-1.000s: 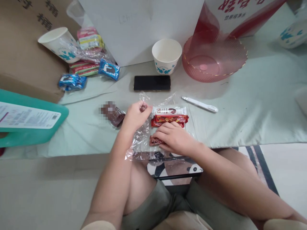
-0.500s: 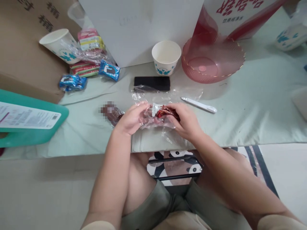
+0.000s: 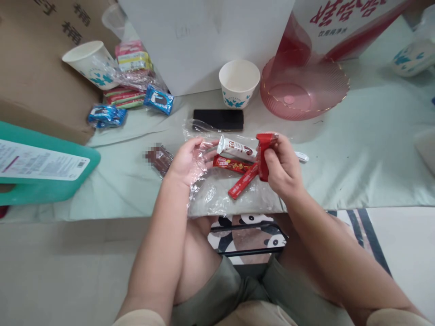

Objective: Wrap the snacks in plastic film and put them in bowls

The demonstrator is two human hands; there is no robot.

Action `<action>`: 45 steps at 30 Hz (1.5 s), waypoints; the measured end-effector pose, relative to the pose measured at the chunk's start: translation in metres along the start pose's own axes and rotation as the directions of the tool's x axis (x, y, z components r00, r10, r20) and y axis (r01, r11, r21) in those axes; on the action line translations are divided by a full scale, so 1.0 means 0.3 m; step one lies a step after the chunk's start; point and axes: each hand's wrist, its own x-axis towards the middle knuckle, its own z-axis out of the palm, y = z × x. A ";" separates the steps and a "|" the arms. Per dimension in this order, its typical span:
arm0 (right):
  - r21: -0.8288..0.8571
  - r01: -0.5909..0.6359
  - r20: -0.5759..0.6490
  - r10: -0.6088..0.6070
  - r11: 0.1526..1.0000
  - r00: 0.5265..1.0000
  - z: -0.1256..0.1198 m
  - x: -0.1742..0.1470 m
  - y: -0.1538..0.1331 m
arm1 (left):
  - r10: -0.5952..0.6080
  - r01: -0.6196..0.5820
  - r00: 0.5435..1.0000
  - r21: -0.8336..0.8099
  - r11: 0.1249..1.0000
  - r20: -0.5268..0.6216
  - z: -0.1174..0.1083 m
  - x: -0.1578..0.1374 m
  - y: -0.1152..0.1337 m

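Head view: the right hand (image 3: 284, 166) pinches a red packet (image 3: 263, 160); the left hand (image 3: 185, 164), loosely spread, touches clear plastic (image 3: 211, 195).

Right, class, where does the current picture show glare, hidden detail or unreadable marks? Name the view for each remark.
Head view: bright glints on the crinkled clear plastic film; head view: a coarse pixel mosaic covering part of the brown plastic-wrapped packet; head view: faint marks on the large white upright panel, too indistinct to read.

Blk phone (image 3: 218, 120) lies nr wht cup (image 3: 239, 88) w/ pink bowl (image 3: 288, 113) alongside.
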 end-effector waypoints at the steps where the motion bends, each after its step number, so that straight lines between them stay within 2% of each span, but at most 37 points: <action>1: -0.076 0.009 -0.037 -0.012 0.997 0.999 0.006 0.000 0.002 | -0.006 0.006 1.000 -0.014 1.000 -0.003 0.003 0.000 0.000; 2: -0.156 0.038 -0.028 -0.043 0.987 0.999 0.012 -0.001 0.004 | -0.013 0.012 1.000 -0.020 1.000 -0.012 0.005 0.001 -0.002; 4: -0.292 0.125 0.086 -0.104 0.948 0.991 0.027 -0.009 0.010 | -0.016 0.016 0.999 -0.005 1.000 -0.034 0.004 0.009 -0.008; 7: -0.398 0.245 0.310 -0.121 0.884 0.943 0.047 -0.029 0.028 | -0.001 0.003 1.000 0.059 0.998 -0.025 -0.006 0.024 -0.018; 9: -0.422 0.301 0.403 -0.121 0.855 0.907 0.054 -0.039 0.042 | 0.000 0.001 1.000 0.080 0.997 -0.014 -0.013 0.031 -0.022; 11: -0.436 0.322 0.424 -0.124 0.840 0.897 0.054 -0.041 0.053 | -0.007 0.008 1.000 0.074 0.997 -0.018 -0.016 0.033 -0.021; 16: -0.404 0.296 0.360 -0.147 0.865 0.921 0.029 -0.031 0.053 | -0.042 0.043 0.998 0.026 0.999 -0.045 -0.008 0.029 -0.013; 18: -0.313 0.351 0.396 -0.215 0.883 0.893 0.011 -0.038 0.049 | -0.041 0.042 0.998 0.020 0.999 -0.048 -0.006 0.026 -0.011; 20: -0.241 0.409 0.468 -0.264 0.880 0.843 -0.007 -0.054 0.045 | -0.035 0.036 0.998 0.026 0.999 -0.044 -0.005 0.024 -0.010; 23: -0.247 0.431 0.591 -0.217 0.868 0.777 -0.024 -0.081 0.043 | -0.034 0.035 0.999 0.018 0.999 -0.029 -0.009 0.023 -0.010; 25: -0.285 0.423 0.629 -0.165 0.860 0.759 -0.027 -0.091 0.044 | -0.033 0.033 0.999 0.014 0.999 -0.017 -0.012 0.024 -0.011; 28: -0.293 0.405 0.617 -0.152 0.866 0.772 -0.025 -0.092 0.046 | -0.024 0.024 1.000 0.033 0.999 -0.008 -0.013 0.027 -0.011; 31: -0.211 0.378 0.561 -0.205 0.901 0.802 -0.026 -0.087 0.053 | -0.046 0.046 0.998 0.017 0.999 -0.031 -0.008 0.026 -0.007; 36: -0.132 0.385 0.332 -0.325 0.914 0.886 -0.037 -0.077 0.071 | -0.066 0.065 0.997 -0.026 0.998 -0.041 0.001 0.028 -0.003; 39: -0.219 0.378 0.109 -0.362 0.900 0.926 -0.031 -0.058 0.073 | -0.064 0.062 0.997 -0.041 0.997 -0.051 0.008 0.029 -0.005; 41: -0.289 0.362 0.017 -0.373 0.887 0.928 -0.008 -0.043 0.070 | -0.075 0.072 0.996 -0.053 0.996 -0.054 0.016 0.027 -0.008; 43: -0.364 0.334 0.024 -0.349 0.870 0.937 0.032 -0.033 0.062 | -0.087 0.084 0.995 -0.060 0.995 -0.049 0.025 0.023 -0.012; 45: -0.468 0.271 0.060 -0.276 0.841 0.959 0.079 -0.030 0.050 | -0.100 0.098 0.994 -0.063 0.993 -0.033 0.030 0.019 -0.016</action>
